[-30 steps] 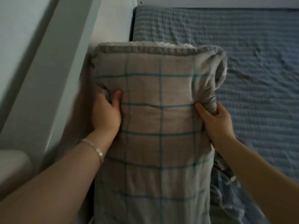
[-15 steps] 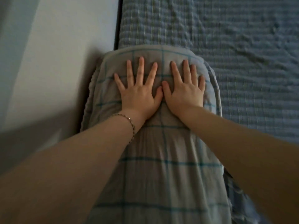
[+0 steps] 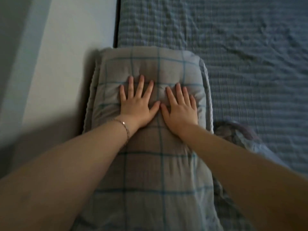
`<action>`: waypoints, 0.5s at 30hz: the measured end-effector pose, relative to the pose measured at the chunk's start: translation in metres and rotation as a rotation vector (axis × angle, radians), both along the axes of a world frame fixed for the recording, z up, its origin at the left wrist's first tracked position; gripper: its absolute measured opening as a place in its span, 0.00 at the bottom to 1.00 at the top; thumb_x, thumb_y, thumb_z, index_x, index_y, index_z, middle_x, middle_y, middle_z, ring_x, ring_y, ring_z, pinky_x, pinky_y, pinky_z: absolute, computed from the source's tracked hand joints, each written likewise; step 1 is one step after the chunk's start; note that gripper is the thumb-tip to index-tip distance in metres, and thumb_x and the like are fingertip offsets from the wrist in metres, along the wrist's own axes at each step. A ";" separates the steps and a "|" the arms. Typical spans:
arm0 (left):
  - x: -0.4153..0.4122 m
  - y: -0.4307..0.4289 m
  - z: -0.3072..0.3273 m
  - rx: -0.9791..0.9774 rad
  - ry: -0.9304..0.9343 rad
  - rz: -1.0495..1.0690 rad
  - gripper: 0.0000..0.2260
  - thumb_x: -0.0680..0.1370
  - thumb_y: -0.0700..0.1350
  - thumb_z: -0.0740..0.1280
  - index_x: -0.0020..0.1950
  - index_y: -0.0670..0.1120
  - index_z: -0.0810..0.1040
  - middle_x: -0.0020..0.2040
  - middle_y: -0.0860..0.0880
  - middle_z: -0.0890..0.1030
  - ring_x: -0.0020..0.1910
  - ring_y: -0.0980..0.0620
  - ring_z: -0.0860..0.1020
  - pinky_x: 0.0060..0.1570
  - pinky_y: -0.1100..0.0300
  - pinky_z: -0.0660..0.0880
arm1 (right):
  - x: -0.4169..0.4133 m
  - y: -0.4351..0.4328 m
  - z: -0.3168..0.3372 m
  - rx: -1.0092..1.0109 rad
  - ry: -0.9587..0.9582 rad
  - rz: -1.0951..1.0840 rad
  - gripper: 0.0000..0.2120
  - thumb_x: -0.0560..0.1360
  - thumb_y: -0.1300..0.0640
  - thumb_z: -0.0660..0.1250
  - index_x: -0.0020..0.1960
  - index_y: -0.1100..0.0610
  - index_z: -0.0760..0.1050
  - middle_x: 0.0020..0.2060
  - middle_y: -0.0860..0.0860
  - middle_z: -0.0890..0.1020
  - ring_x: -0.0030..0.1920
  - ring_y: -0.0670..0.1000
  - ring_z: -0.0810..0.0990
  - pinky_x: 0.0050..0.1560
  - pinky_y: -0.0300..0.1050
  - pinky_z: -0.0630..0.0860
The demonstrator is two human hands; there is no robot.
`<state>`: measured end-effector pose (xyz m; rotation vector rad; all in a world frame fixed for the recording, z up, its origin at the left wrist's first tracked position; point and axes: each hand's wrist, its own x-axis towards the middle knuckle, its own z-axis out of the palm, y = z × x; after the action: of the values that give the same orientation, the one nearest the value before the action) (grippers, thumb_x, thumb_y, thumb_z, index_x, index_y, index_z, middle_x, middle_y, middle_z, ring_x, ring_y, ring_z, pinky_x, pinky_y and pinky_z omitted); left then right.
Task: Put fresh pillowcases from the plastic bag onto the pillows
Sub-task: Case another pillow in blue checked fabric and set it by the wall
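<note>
A pillow in a beige pillowcase with teal grid lines lies flat on the bed, its left edge against the white wall. My left hand rests palm down on its middle, fingers spread, a thin bracelet on the wrist. My right hand lies flat beside it, thumbs nearly touching. Both palms press into the fabric and hold nothing. No plastic bag is in view.
A blue striped sheet covers the mattress to the right and beyond the pillow. A white wall or bed frame runs along the left. A bunched piece of blue fabric lies just right of the pillow, under my right forearm.
A second ago both hands gripped the pillow's sides and it stood raised. It now lies flat, and my open palms have slid back from its far end toward the middle.
</note>
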<state>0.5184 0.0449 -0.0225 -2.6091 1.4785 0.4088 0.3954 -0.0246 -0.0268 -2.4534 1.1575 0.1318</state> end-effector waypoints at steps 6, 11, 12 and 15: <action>-0.069 0.103 0.032 -0.211 -0.001 0.053 0.28 0.74 0.58 0.52 0.71 0.47 0.68 0.74 0.42 0.61 0.74 0.39 0.56 0.70 0.39 0.52 | -0.088 0.129 0.038 0.063 -0.122 -0.095 0.33 0.74 0.39 0.51 0.75 0.54 0.57 0.74 0.57 0.58 0.75 0.55 0.53 0.73 0.51 0.48; -0.088 0.151 0.026 -0.113 -0.048 0.037 0.32 0.72 0.61 0.54 0.74 0.50 0.58 0.75 0.41 0.60 0.73 0.36 0.55 0.63 0.29 0.51 | -0.097 0.147 0.018 -0.015 -0.096 -0.077 0.32 0.73 0.40 0.54 0.73 0.55 0.61 0.70 0.60 0.66 0.72 0.58 0.60 0.69 0.56 0.53; -0.075 0.137 0.020 -0.101 -0.073 0.039 0.32 0.72 0.62 0.52 0.74 0.51 0.58 0.75 0.41 0.59 0.73 0.35 0.55 0.62 0.27 0.51 | -0.080 0.136 0.015 -0.045 -0.087 -0.092 0.32 0.73 0.40 0.53 0.72 0.56 0.63 0.70 0.60 0.66 0.72 0.59 0.62 0.70 0.55 0.52; -0.039 0.102 0.011 -0.022 -0.064 0.078 0.33 0.72 0.63 0.46 0.76 0.53 0.54 0.77 0.45 0.52 0.75 0.37 0.46 0.64 0.28 0.45 | -0.041 0.111 0.010 -0.016 -0.067 -0.162 0.34 0.73 0.39 0.47 0.74 0.55 0.59 0.73 0.59 0.61 0.74 0.57 0.57 0.72 0.52 0.45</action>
<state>0.4793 0.1470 -0.0115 -2.6767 1.3732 0.3148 0.3549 0.0867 -0.0166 -2.3465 1.3261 -0.0078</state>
